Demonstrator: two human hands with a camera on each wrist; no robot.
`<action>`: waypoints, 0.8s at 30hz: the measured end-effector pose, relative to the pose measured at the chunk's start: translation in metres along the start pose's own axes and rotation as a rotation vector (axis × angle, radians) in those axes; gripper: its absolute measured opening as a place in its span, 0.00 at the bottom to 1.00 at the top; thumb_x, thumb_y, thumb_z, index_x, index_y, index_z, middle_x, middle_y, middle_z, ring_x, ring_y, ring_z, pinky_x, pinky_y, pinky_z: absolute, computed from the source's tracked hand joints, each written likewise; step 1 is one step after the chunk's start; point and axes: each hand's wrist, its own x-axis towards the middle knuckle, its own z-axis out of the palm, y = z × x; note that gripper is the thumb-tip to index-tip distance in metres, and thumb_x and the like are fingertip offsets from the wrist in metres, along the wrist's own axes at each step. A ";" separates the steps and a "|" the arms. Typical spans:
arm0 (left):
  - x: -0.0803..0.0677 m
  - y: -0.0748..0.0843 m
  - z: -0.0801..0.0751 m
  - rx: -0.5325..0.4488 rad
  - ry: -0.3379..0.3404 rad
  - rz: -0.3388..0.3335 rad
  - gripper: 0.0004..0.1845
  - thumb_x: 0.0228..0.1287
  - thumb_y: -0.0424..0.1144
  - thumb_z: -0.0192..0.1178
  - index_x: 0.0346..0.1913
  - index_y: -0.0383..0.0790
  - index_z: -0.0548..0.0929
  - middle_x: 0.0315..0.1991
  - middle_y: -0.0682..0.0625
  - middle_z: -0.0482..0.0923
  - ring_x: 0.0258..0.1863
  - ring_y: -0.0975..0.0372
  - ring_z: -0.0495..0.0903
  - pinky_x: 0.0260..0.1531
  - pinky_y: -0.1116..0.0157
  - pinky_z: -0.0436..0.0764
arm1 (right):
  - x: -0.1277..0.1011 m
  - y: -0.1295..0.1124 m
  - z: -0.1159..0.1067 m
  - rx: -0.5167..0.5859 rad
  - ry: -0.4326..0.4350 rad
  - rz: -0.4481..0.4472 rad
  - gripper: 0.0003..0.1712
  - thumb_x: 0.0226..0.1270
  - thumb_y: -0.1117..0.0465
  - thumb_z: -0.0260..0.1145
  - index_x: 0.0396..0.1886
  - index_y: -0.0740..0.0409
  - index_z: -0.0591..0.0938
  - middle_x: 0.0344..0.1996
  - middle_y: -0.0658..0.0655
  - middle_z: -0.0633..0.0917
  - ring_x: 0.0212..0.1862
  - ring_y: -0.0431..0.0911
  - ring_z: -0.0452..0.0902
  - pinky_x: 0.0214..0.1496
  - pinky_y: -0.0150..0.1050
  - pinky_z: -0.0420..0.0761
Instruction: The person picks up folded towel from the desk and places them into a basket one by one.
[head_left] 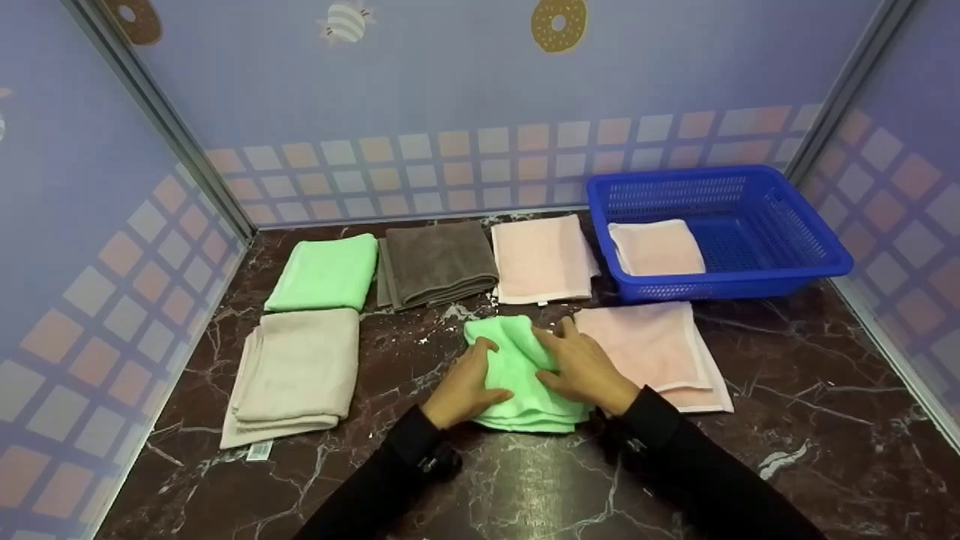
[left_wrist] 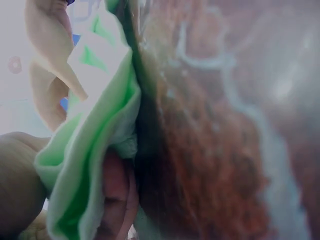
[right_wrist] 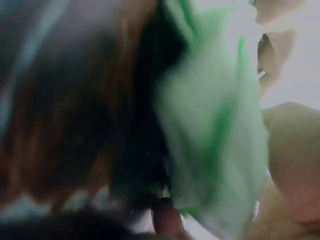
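A folded light green towel (head_left: 517, 367) lies in the middle of the dark marbled table, its top creased and bunched. My left hand (head_left: 466, 384) grips its left side; in the left wrist view fingers (left_wrist: 117, 195) sit under the towel's layered edge (left_wrist: 90, 140), with the thumb on the other side. My right hand (head_left: 589, 367) grips the right side, thumb on top. The right wrist view, blurred, has the towel (right_wrist: 215, 125) between a fingertip (right_wrist: 167, 217) below and the thumb side of the hand. Just right of it lies a folded pink towel (head_left: 645, 345).
At the back right, a blue plastic basket (head_left: 795, 274) holds a folded pink towel (head_left: 660, 249). Along the back lie a green towel (head_left: 326, 271), a brown towel (head_left: 439, 259) and another pink towel (head_left: 541, 259). A beige towel (head_left: 304, 367) is at left. Patterned panels (head_left: 450, 75) enclose the table.
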 end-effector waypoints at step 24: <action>0.044 0.063 -0.028 -0.056 0.209 0.220 0.35 0.65 0.33 0.67 0.72 0.29 0.65 0.70 0.33 0.70 0.68 0.44 0.73 0.73 0.48 0.70 | 0.013 0.019 -0.082 0.303 0.269 -0.067 0.41 0.51 0.78 0.71 0.69 0.60 0.79 0.46 0.65 0.76 0.49 0.56 0.74 0.56 0.56 0.82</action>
